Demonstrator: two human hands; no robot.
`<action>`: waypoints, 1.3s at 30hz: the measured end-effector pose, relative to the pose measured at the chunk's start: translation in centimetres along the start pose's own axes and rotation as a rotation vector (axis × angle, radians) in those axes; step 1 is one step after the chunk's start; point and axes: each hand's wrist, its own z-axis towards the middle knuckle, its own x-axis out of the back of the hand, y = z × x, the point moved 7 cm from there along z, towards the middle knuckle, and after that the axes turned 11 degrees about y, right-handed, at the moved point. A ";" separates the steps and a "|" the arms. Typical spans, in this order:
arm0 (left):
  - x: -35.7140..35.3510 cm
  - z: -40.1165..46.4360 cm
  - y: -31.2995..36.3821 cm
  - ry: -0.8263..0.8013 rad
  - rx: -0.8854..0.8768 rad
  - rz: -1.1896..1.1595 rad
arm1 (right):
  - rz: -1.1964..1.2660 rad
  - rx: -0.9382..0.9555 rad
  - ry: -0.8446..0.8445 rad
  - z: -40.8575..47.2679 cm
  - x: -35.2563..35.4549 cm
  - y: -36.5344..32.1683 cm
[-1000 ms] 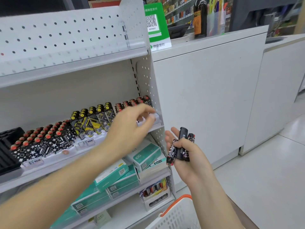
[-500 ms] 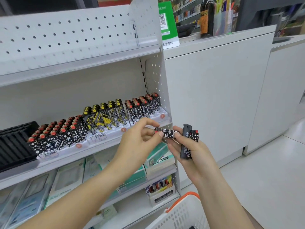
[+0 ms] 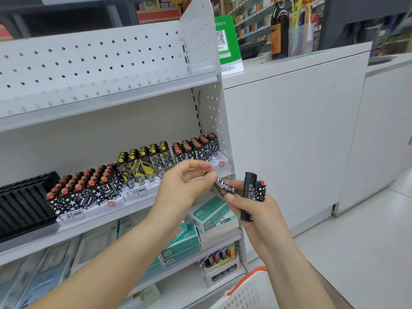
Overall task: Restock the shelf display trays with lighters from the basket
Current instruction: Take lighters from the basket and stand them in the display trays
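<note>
Head view: left hand pinches a patterned lighter from the right hand, which grips two more; next, slot it into the tray at twelve o'clock.

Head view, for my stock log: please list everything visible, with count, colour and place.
Patterned lighter: one, black-white, pinched between both hands.
Black lighter: one, in right hand.
Red-capped lighter: one, black-white, right hand, beside the black one.
Red-capped lighter trays: two, left and right end of the middle shelf.
Yellow-capped lighter tray: one, between them.
Empty tray: one, black, far left.
Teal boxes: several, lower shelf.
Basket: one, white, orange handle, bottom.
Counter: white, right.
QR sign: green, on the counter.
Left hand: pinches the patterned lighter.
Right hand: holds the lighters.
</note>
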 end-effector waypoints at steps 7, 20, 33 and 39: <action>-2.0 -0.6 1.7 -0.132 -0.157 0.053 | 0.068 -0.020 0.014 0.2 0.4 -0.2; -1.2 8.0 6.9 0.219 -0.517 0.538 | 0.152 -0.142 0.057 -0.2 1.8 -1.0; -4.8 10.4 5.8 0.239 -0.704 1.077 | 0.030 -0.163 0.104 0.1 2.6 -1.1; -4.8 10.8 6.2 0.197 -0.654 1.097 | 0.125 -0.198 0.136 0.3 2.3 -0.9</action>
